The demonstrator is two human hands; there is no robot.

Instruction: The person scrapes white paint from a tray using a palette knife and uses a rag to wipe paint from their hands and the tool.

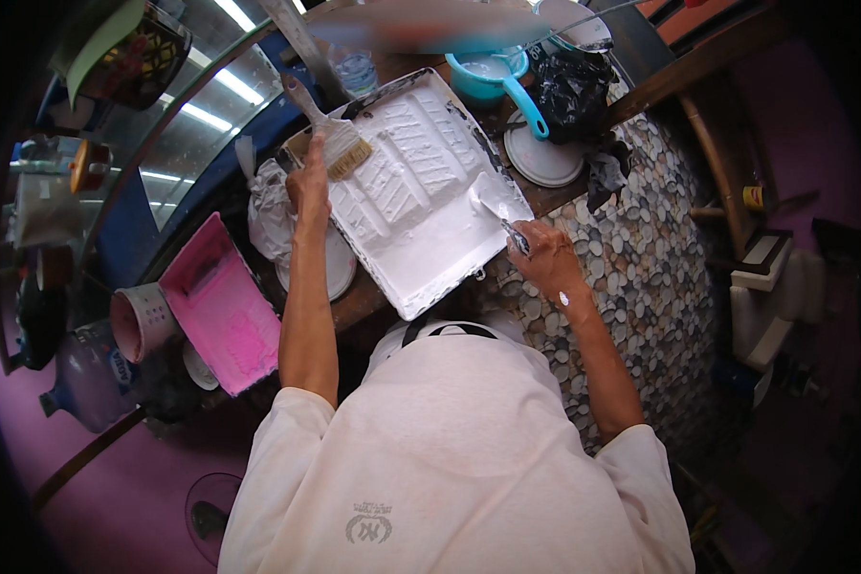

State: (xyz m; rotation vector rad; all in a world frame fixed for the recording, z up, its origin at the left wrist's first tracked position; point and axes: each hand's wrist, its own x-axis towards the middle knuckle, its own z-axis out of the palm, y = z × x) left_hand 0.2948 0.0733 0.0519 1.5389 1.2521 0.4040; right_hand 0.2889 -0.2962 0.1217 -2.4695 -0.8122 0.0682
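Note:
A white-coated paint tray (pixel 426 210) with a ribbed slope lies in front of me. My left hand (pixel 308 187) is closed on its left rim, one finger stretched up along the edge. Just beside that hand a wide paintbrush (pixel 330 139) rests across the tray's upper left part, its bristles on the ribs and its handle beyond the rim. My right hand (pixel 545 256) grips the dark handle of a putty knife (pixel 500 215). The paint-covered blade touches the white paint at the tray's right side. A white spot of paint shows on my right wrist.
A pink paint tray (pixel 225 306) and a pinkish basket (pixel 143 323) stand at the left, near a large clear bottle (pixel 91 373). Beyond the white tray are a turquoise dipper (pixel 493 77), a black plastic bag (pixel 569 91), a round white lid (pixel 545 153) and a clear cup (pixel 356 72).

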